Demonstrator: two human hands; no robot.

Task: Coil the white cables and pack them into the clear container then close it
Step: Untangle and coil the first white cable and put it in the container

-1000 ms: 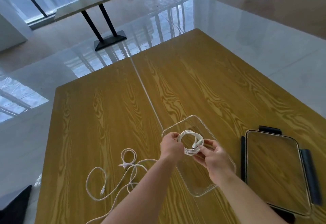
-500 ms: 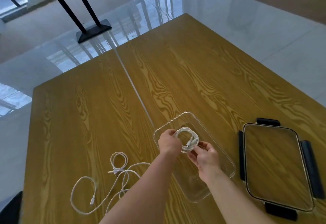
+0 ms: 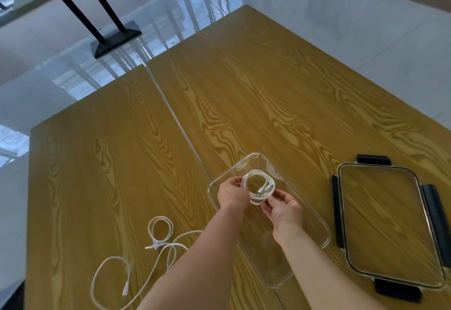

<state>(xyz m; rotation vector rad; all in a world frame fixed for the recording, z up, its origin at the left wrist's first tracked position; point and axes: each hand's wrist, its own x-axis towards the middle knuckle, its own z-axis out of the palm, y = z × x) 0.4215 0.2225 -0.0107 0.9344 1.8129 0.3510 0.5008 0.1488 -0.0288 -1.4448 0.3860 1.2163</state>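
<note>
A coiled white cable (image 3: 259, 186) is held over the far half of the clear container (image 3: 314, 222), which lies open on the wooden table. My left hand (image 3: 231, 194) pinches the coil's left side and my right hand (image 3: 284, 208) pinches its near right side. The coil's two plug ends point inward across the ring. Loose white cables (image 3: 159, 246) lie tangled on the table to the left of my left forearm, one plug end near the front. The container's clear lid (image 3: 385, 226) with dark clips lies flat to the right.
The table (image 3: 268, 90) is two wooden tops joined by a seam running toward the container. Its far and right edges drop to a glossy pale floor. A black-legged table base (image 3: 114, 37) stands on the floor at the far left.
The coil and both hands have sunk slightly lower over the container. The view has tilted down and nearer. The loose cables and lid have not moved.
</note>
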